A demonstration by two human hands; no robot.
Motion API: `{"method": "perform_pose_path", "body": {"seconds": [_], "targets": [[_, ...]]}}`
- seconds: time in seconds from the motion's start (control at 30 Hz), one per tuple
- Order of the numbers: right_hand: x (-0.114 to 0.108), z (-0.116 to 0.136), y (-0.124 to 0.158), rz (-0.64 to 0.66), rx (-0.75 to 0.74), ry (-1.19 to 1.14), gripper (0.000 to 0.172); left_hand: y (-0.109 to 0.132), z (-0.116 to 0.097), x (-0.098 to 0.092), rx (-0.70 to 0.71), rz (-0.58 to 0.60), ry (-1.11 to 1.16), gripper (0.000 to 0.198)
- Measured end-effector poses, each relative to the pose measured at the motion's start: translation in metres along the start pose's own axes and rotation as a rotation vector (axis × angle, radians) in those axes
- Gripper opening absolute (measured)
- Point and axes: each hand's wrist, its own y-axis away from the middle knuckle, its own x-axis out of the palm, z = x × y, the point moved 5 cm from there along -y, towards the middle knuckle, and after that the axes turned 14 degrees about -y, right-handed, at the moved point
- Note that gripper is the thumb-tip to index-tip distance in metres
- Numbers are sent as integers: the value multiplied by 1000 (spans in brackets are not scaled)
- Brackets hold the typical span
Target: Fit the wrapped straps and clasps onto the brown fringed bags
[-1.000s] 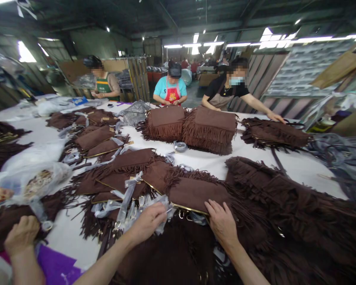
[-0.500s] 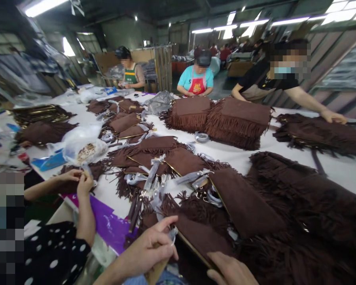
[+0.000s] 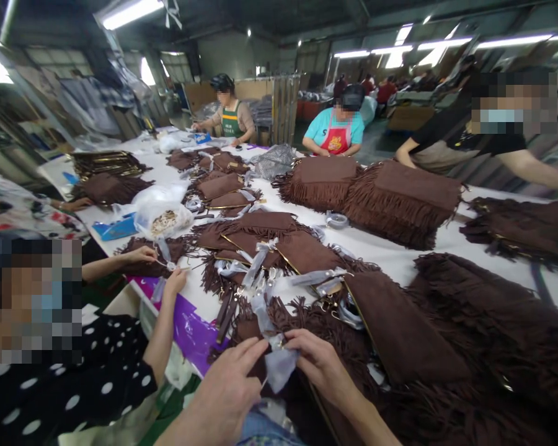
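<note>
Head view: at the far left, a co-worker in a white floral top is cut off by the edge. Nearer, a co-worker in a black polka-dot top has a thin white cord between two hands; its path is hard to make out. Just beyond lies a clear plastic bag of beige pieces too small to identify. A glossy purple plastic sheet overhangs the white table.

My left hand is narrow, its bent fingertips against a strip of translucent whitish plastic wrap; its thumb is hidden, so I cannot tell whether it grips. Below the wrap, a dark brown fabric bag is mostly covered by my hands and cut off at the bottom. My right hand pinches the wrap's right edge.

Further right, a brown bag with a gold-coloured edge lies slanted among dark fringe, and stacked brown fringed bags stand behind. At the right border, a reaching co-worker in a black top has one hand out of frame.
</note>
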Motion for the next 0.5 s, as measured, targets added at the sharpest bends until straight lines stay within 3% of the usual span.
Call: {"method": "perform_pose_path", "body": {"seconds": [0.1, 0.2, 0.23, 0.33, 0.43, 0.5], "targets": [[-6, -5, 5, -57, 84, -178, 10, 14, 20, 12, -99, 12, -101, 29], [5, 5, 15, -45, 56, -189, 13, 7, 19, 18, -61, -68, -113, 68], [12, 10, 19, -6, 31, -165, 15, 1, 14, 22, -21, -89, -119, 73], [30, 22, 28, 49, -28, -20, 16, -22, -1, 40, 73, -90, -147, 50], [30, 19, 41, -55, -70, 179, 12, -37, -5, 53, 119, -109, -202, 15], [22, 12, 58, -100, -123, 352, 12, -39, 2, 51, 156, -177, -230, 11]]}}
